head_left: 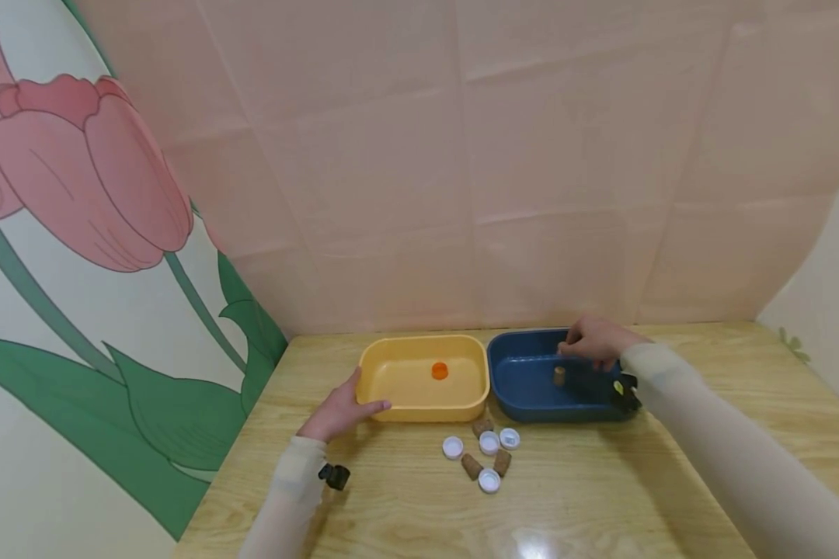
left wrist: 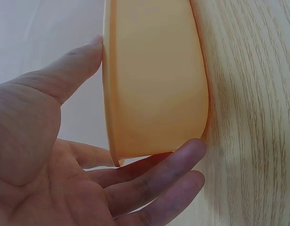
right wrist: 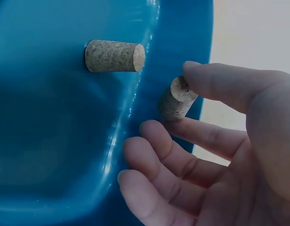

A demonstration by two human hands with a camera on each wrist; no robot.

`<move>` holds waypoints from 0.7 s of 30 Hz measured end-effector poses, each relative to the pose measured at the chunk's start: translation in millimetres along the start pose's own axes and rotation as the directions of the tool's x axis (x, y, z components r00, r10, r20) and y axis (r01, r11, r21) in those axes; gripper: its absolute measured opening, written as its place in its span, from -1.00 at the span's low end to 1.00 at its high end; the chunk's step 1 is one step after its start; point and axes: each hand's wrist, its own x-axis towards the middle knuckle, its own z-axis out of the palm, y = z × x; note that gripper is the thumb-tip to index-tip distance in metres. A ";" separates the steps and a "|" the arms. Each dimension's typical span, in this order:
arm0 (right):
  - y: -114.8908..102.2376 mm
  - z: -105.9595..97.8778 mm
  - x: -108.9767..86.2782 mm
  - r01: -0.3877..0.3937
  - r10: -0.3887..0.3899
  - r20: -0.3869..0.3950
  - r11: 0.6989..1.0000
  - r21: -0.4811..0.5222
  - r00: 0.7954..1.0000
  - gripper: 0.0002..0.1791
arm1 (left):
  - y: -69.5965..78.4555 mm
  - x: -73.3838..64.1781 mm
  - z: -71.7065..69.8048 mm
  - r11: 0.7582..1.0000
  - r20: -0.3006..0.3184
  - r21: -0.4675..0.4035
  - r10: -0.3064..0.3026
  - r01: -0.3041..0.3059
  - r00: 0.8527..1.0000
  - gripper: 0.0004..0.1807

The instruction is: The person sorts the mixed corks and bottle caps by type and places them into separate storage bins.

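Note:
My right hand [head_left: 596,340] is over the blue tub [head_left: 531,414], pinching a cork [right wrist: 175,103] between thumb and index finger. The other fingers are loosely bent beneath it. Another cork [right wrist: 111,56] stands on end inside the same tub. My left hand [head_left: 337,410] holds the left end of the yellow tub [head_left: 419,414]; its thumb lies against the rim and its fingers reach round the side wall, as the left wrist view shows. An orange bottle cap [head_left: 440,370] lies on the yellow tub's floor.
In front of the tubs, several white bottle caps [head_left: 489,480] and a few corks [head_left: 471,466] lie loose on the wooden table [head_left: 391,505]. The two tubs stand side by side. Behind them rises a wall with a pink covering [head_left: 461,194].

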 end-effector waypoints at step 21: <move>5.7 10.6 2.7 -0.060 0.056 0.069 0.996 0.065 0.996 -0.65 | 1.7 -1.9 -1.4 1.000 0.006 0.011 0.010 -0.010 1.000 0.18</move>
